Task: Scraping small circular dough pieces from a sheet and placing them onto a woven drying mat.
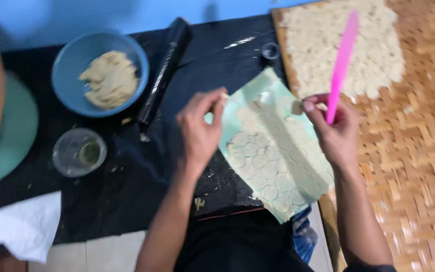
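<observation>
Right hand (334, 132) pinching pink knife (342, 63) upright plus a dough round (297, 107) at fingertips. Left hand (201, 130) fingers pinched on sheet (273, 151) edge, cut dough circles on it. Blue bowl (71, 70) of dough far left.

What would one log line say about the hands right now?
left hand: pinching edge of dough sheet | right hand: holding pink knife and a dough piece | bowl: holds dough
</observation>
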